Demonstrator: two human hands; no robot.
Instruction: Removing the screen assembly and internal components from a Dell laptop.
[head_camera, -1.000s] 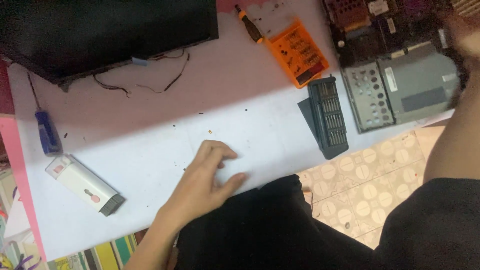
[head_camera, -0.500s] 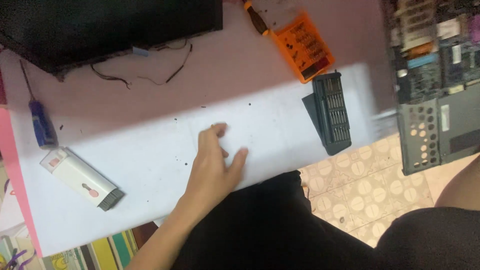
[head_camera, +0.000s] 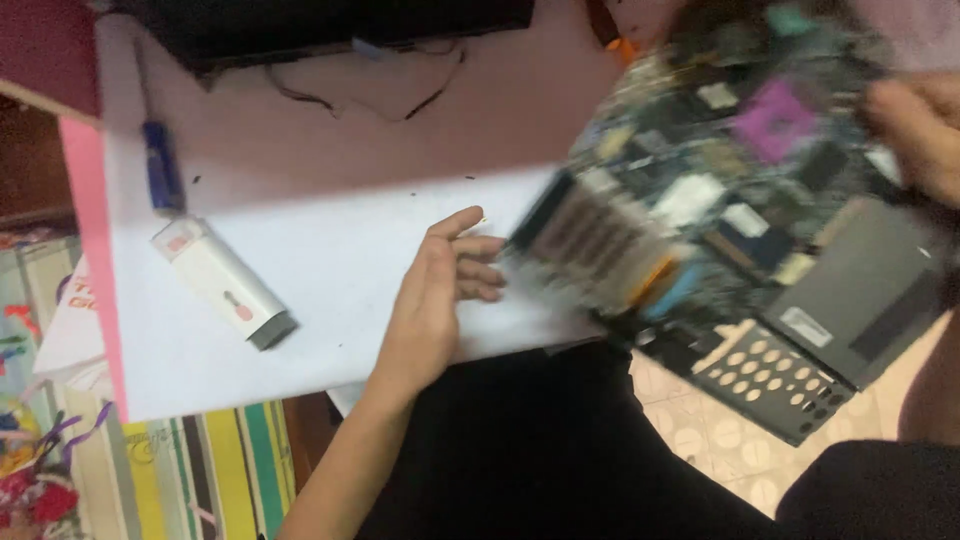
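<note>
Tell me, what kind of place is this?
Probably a home repair spot for electronics. A right hand holds a bare circuit board over a white table, a blue-handled screwdriver lies nearby, and the left hand rests on the table above a tiled floor.

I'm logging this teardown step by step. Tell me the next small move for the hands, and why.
Probably lower the circuit board onto the bare white tabletop and steady it with the left hand. The right hand grips only its far edge, the board is blurred and hangs partly past the table edge, and the left hand's fingertips sit right at its near corner.
</note>
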